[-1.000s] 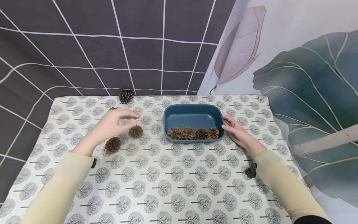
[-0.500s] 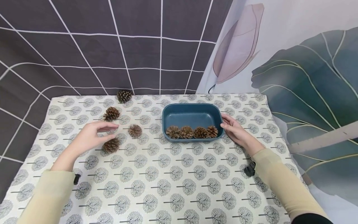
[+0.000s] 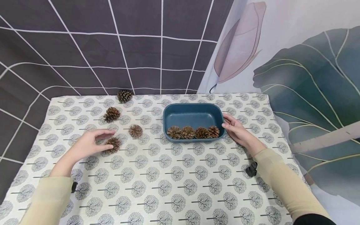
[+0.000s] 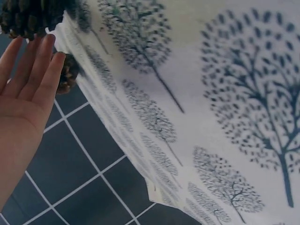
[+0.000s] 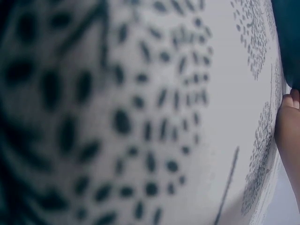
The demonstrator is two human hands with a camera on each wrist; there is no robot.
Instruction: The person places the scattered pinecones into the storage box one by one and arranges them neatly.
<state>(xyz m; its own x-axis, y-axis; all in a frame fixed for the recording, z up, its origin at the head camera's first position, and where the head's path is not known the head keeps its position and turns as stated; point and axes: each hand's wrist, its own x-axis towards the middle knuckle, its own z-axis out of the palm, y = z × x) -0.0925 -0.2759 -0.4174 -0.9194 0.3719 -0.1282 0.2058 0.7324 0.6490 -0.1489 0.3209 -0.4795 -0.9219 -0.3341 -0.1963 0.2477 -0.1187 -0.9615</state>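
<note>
In the head view my left hand [image 3: 89, 144] is at a brown pine cone [image 3: 113, 145], thumb in front of its near side and fingers beside it. The fingers look fairly straight in the left wrist view, their tips next to a pine cone [image 4: 32, 18]; a firm hold does not show. My right hand [image 3: 237, 130] holds the right end of a blue rectangular box [image 3: 194, 140], thumb at the rim and fingers along the outer wall. Inside, several pine cones [image 3: 187, 132] line the near side. The right wrist view shows only part of that hand [image 5: 289, 126].
Left of the box lies another pine cone [image 3: 135, 131]. Two more, one pine cone [image 3: 111, 114] and a darker pine cone [image 3: 124, 96], lie farther back, the latter at the edge of the tree-print tablecloth [image 3: 157, 200]. A dark gridded curtain [image 3: 140, 53] hangs behind.
My left hand has moved left and toward me, away from the middle cone, down to the nearest one. The right hand and the box have stayed in place.
</note>
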